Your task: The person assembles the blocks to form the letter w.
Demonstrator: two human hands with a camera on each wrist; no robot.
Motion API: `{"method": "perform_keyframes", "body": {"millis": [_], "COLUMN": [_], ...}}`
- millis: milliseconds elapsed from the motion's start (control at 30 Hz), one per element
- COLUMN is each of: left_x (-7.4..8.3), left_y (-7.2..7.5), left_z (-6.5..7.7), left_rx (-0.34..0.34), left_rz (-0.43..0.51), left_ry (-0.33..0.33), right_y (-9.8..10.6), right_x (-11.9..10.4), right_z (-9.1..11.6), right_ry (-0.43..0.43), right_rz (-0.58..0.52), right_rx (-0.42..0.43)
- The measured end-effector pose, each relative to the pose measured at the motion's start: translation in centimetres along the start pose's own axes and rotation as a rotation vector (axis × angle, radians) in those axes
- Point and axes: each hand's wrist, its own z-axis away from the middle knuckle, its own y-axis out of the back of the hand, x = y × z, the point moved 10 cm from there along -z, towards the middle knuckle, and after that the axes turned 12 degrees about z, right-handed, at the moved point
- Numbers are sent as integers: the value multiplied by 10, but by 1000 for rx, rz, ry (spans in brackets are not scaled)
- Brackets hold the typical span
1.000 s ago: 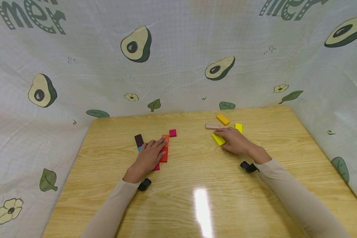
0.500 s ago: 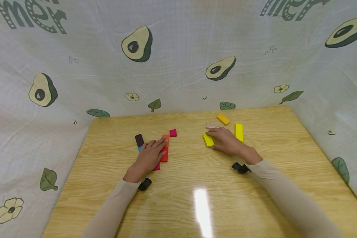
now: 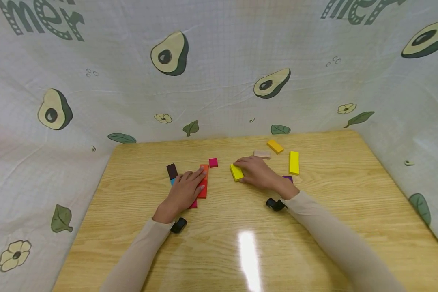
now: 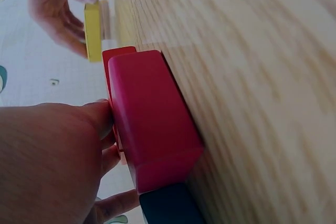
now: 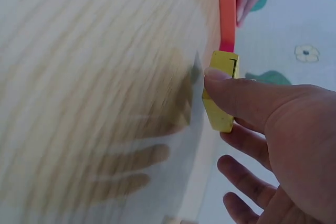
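- Wooden table (image 3: 211, 251) backed by avocado-print cloth (image 3: 219, 73).
- Pinched in right hand (image 3: 259, 173): yellow block (image 3: 236, 173), near small pink block (image 3: 213, 162).
- Resting on red block (image 3: 203, 194) and orange block (image 3: 206, 167): left hand (image 3: 182, 190), fingers loosely spread.
- Farther right: second yellow block (image 3: 294, 163), pale block (image 3: 262, 154), amber block (image 3: 275, 146).

Behind the bare left grip (image 3: 182, 190) runs a long, plain beige left sleeve (image 3: 140, 251); behind the bare right grip (image 3: 257, 172), a matching right sleeve (image 3: 332, 233). A stubby black left camera (image 3: 179, 225) and right camera (image 3: 275, 204) jut from the cuffs.
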Motion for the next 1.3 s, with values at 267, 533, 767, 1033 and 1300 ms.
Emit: {"method": "perform_keyframes", "body": {"millis": [267,533,767,1033,1300], "left_x": [1,0,1,1,0], "left_y": [0,-2,0,0,-1], "left_z": [-1,-2,-1,0,-1], "left_rx": [-9,-31,-17,-20,-34], "left_rz": [-7,-1,-5,-6,1], "left_ry": [8,15,11,19,31], "right_y": [-4,-10,-14,-16,-16], "right_x": [-14,-22,-23,-25,-28], "right_z": [-18,-29,-33,-35,-36], "right_ry": [0,-10,-14,-12,-13], "right_rz": [13,12,14,21,10], "right_rx": [-26,-45,-50,-63,-70]}}
